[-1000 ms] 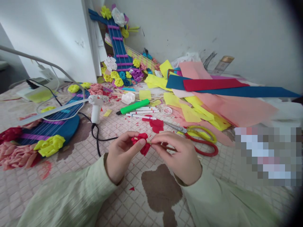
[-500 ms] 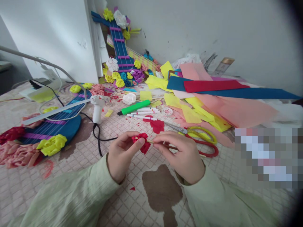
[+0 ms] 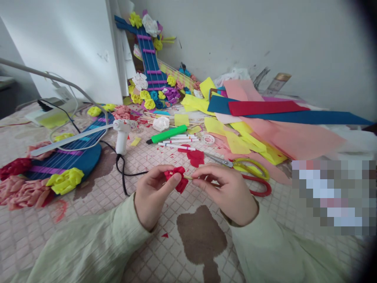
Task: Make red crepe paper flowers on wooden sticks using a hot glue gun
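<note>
Between thumb and fingers, my left hand point(image 3: 156, 192) pinches a small red crepe-paper flower point(image 3: 180, 184). A thin pale wooden stick point(image 3: 188, 177) joins the flower on its right side. My right hand point(image 3: 225, 190) grips that stick between thumb and fingertips, and part of it runs hidden behind the fingers. Both hands are raised slightly over the table's front middle. Scissors point(image 3: 229, 162) with one yellow and one red handle lie just beyond my right hand. A red paper scrap point(image 3: 195, 157) lies beyond the flower.
A white hot-glue gun point(image 3: 121, 137) with a black cord stands left of centre. Beside it lies a blue paper guitar point(image 3: 91, 157) with paper flowers. A second guitar point(image 3: 151, 59) leans at the back. Markers point(image 3: 181, 140), a green highlighter point(image 3: 167, 134) and crepe-paper sheets point(image 3: 291, 137) lie beyond my hands.
My right hand has shifted slightly to the right along the stick. The left hand keeps its pinch on the red flower, almost in the same spot.
</note>
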### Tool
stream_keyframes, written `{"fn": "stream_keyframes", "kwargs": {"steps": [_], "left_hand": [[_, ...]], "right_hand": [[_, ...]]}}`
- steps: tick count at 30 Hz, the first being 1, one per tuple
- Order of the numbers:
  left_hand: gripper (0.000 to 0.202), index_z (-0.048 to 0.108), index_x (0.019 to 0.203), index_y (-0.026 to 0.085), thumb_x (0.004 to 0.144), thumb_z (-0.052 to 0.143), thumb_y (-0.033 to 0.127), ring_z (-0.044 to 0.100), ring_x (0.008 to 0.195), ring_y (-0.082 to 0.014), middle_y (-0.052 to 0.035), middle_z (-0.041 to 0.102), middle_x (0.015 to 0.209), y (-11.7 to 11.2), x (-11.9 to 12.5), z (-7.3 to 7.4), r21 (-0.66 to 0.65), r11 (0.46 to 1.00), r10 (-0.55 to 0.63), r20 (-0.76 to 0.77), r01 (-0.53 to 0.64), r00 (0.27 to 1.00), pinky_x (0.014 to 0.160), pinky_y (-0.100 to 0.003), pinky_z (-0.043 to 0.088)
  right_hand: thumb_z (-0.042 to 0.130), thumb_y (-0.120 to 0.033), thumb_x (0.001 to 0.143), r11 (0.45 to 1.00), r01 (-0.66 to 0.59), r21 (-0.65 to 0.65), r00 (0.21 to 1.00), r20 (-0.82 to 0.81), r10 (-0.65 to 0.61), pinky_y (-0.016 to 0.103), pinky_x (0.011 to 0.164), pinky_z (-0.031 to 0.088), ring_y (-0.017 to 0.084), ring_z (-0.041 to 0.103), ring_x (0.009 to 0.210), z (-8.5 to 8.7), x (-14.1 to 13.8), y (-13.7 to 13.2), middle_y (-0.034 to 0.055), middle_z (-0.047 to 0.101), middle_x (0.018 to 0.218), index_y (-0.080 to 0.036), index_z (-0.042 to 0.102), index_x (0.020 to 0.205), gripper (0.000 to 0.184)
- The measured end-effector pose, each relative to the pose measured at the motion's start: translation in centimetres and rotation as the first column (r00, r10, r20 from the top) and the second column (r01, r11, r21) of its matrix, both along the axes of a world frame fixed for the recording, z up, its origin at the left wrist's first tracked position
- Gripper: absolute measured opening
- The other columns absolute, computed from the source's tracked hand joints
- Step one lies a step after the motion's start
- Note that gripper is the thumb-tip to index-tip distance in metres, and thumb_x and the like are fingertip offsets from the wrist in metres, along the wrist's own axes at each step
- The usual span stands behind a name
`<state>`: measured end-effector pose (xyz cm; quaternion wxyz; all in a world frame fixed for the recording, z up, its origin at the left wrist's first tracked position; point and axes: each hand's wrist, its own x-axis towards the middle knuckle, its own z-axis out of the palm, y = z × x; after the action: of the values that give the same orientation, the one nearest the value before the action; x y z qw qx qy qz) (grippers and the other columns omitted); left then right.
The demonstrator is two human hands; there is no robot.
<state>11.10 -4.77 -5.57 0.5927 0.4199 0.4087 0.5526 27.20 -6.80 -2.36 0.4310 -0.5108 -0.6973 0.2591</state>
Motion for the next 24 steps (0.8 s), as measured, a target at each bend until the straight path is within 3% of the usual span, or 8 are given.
{"fn": "stream_keyframes", "kwargs": {"steps": [8, 15, 24], "left_hand": [[0.015, 0.067, 0.077, 0.019, 0.065, 0.074, 0.023, 0.056, 0.060, -0.0078, 0.0020, 0.066, 0.068, 0.1, 0.0, -0.2, 0.030, 0.999, 0.021, -0.010, -0.020, 1.000, 0.054, -0.018, 0.046], [0.010, 0.067, 0.076, 0.021, 0.067, 0.073, 0.022, 0.055, 0.058, -0.0062, 0.0039, 0.065, 0.067, 0.1, -0.2, -0.1, 0.079, 0.996, 0.045, -0.042, -0.041, 0.998, 0.052, -0.016, 0.045], [0.010, 0.068, 0.078, 0.022, 0.069, 0.072, 0.024, 0.059, 0.060, -0.0082, 0.0025, 0.067, 0.070, 0.0, -0.2, -0.2, 0.091, 0.996, -0.018, -0.035, 0.021, 0.999, 0.056, -0.019, 0.048]], "right_hand": [[0.059, -0.010, 0.076, 0.994, 0.011, 0.105, 1.000, -0.009, -0.010, 0.021, 0.057, 0.049, 0.011, 0.061, 0.068, -0.5, -0.5, 0.0, 0.0016, 0.067, 0.076, -0.018, 0.064, 0.078, 0.009], [0.061, -0.015, 0.077, 0.999, -0.023, 0.031, 1.000, -0.013, 0.023, 0.022, 0.059, 0.049, 0.013, 0.062, 0.071, -0.3, 0.1, 0.2, 0.0026, 0.068, 0.077, -0.017, 0.065, 0.078, 0.005], [0.064, -0.015, 0.074, 0.994, -0.077, -0.078, 0.996, -0.039, 0.074, 0.023, 0.061, 0.049, 0.012, 0.062, 0.069, 0.4, 0.9, 0.3, 0.0006, 0.069, 0.076, -0.019, 0.066, 0.077, 0.005]]}}
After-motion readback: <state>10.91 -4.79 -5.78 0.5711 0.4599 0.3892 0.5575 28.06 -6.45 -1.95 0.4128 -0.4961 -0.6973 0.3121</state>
